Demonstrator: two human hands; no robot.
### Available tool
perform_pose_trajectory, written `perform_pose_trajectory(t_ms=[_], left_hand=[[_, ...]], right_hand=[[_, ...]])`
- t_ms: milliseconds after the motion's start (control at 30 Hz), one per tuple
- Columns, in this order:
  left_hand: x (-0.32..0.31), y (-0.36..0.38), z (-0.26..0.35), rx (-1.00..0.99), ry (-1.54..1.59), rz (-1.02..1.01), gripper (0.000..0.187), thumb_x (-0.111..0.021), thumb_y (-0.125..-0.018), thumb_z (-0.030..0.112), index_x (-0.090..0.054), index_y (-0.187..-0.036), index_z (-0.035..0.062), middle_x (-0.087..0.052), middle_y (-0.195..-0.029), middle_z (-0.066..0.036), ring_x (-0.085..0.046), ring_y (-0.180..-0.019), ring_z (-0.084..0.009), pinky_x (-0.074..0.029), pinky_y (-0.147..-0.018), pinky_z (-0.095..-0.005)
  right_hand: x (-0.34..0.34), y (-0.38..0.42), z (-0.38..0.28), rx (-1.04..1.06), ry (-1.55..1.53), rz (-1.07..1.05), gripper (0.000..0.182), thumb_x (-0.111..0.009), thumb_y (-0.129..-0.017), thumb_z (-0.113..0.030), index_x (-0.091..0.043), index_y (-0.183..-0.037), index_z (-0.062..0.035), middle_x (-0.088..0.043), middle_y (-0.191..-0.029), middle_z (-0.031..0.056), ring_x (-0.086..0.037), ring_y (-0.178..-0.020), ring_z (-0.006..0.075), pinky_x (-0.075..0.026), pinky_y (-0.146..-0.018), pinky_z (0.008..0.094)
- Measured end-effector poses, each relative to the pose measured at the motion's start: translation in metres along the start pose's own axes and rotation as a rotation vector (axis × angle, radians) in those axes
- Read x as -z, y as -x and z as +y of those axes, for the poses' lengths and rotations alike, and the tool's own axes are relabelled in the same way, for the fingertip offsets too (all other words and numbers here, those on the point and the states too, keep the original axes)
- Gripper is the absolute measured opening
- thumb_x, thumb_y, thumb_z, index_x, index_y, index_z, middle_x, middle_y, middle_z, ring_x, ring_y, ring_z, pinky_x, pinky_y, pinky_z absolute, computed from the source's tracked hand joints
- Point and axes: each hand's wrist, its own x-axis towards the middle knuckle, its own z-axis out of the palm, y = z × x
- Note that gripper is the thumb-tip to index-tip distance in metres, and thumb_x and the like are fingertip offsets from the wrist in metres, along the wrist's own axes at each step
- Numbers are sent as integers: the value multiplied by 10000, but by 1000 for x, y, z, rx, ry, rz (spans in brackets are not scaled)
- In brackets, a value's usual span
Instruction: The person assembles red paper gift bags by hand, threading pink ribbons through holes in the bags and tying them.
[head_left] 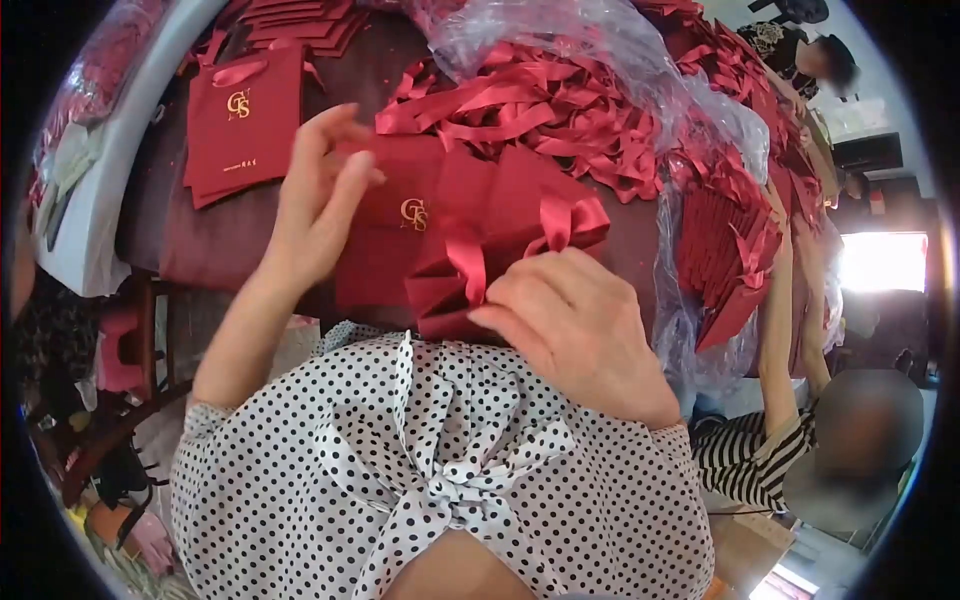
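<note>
A dark red paper gift bag (480,235) with red ribbon handles lies partly folded at the table's near edge. My right hand (575,320) presses on its lower corner, fingers pinching the ribbon and paper. My left hand (320,195) hovers with fingers spread above a flat red bag with a gold logo (395,225), touching its left edge. Another flat red bag with a gold logo (240,125) lies further left.
A clear plastic bag (600,60) full of loose red ribbons sits behind. Stacks of red bags (725,250) stand at the right, where a person in a striped shirt (760,450) reaches up. More flat bags (300,25) lie at the back.
</note>
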Motion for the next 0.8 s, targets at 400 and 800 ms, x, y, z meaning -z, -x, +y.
perform_pose_trajectory(t_ms=[400, 800], left_hand=[[14, 58, 34, 148, 418, 376, 315, -633, -853, 11, -572, -1162, 29, -636, -1070, -53, -601, -945, -116, -496, -822, -263], [113, 52, -95, 3, -475, 733, 476, -677, -879, 171, -461, -1255, -25, -517, -1186, -164, -485, -1106, -220, -393, -957, -325]], right_hand=[[-15, -39, 2, -8, -126, 385, 291, -731, -772, -218, -624, -1006, -82, -605, -1017, 72, -622, -873, 221, -527, -666, 299], [-18, 20, 124, -612, -218, 226, 230, -683, -850, -212, -646, -936, -1, -647, -807, 92, -604, -703, 161, -476, -640, 275]])
